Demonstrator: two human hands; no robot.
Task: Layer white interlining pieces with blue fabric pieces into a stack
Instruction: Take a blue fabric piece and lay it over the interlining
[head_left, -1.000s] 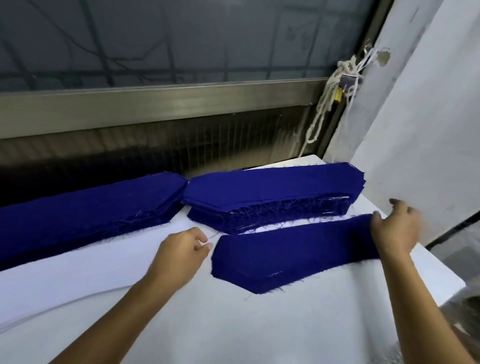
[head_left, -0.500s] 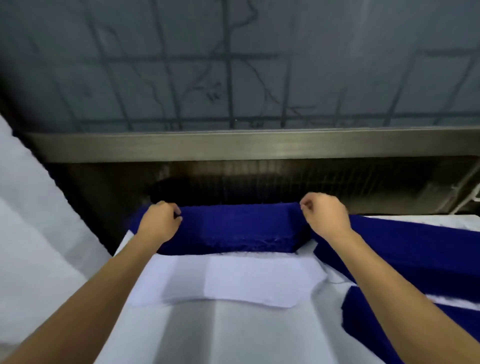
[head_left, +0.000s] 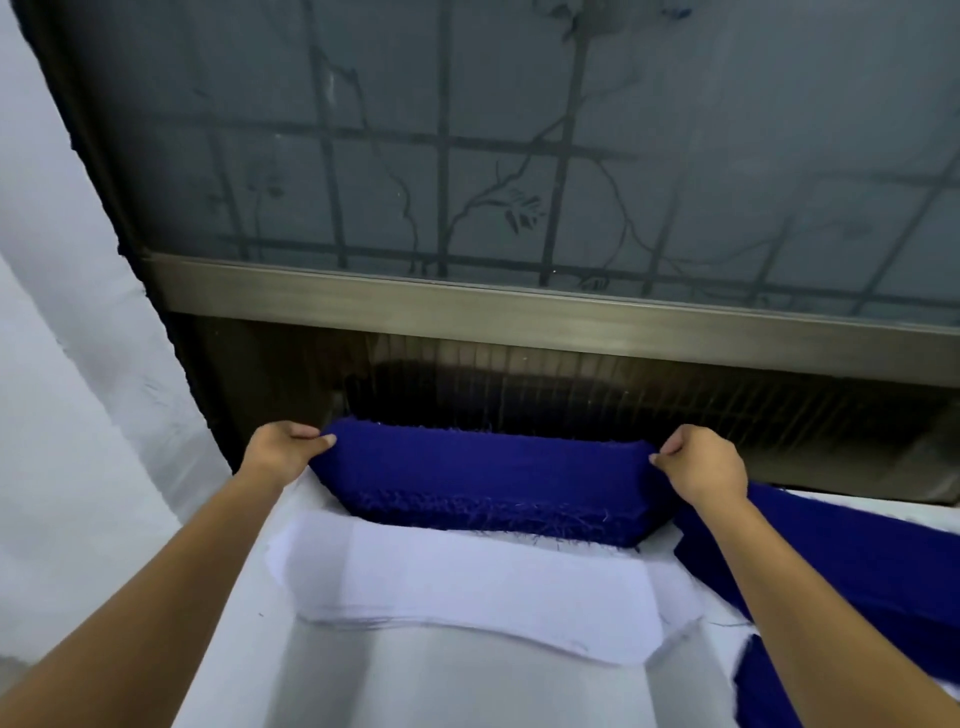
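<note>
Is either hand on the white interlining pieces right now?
No: the left hand and right hand each pinch an end of the blue fabric stack, while the white interlining pieces lie nearer, untouched.

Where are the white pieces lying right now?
In the head view, the white interlining pieces lie centre-frame on the table, on the near side of the blue fabric stack.

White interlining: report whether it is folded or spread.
Spread. The interlining lies flat, whole outline and layered edges showing, in front of the blue stack.
</note>
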